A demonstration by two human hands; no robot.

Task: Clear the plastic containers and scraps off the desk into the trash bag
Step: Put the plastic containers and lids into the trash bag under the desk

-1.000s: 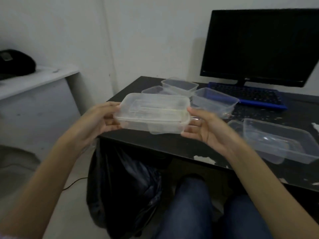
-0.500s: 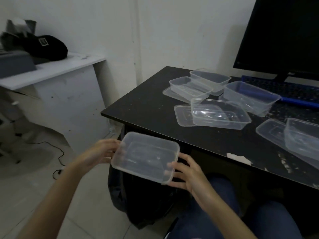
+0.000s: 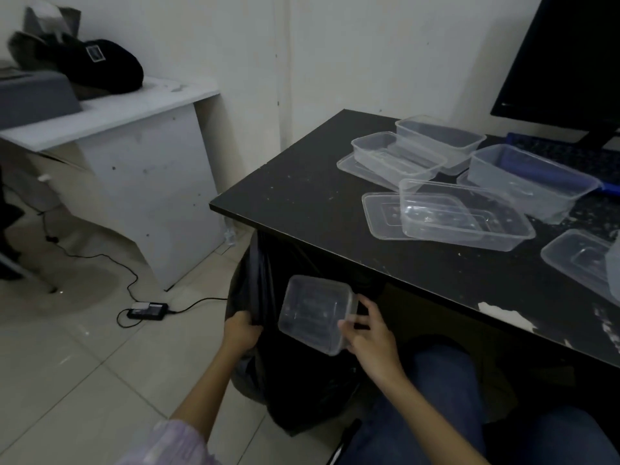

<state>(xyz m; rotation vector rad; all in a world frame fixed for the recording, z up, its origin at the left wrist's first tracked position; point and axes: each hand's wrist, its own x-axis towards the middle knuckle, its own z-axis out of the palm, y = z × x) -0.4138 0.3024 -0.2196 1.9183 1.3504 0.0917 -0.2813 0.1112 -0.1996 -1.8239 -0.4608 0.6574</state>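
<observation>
Pale tiled floor and white side desk at left, black desk at right, trash bag hanging between.

Left hand gripping bag rim, fingers curled round the black plastic, pulling the mouth open; right hand just beside, pinching the near corner of one clear container, tilted, long axis pointing away and left, right above the bag mouth; only a release needed, probably; on the desk, well apart to the right: about five containers and four flat lids, count unsure at the frame edge; white scraps at the desk edge.
</observation>
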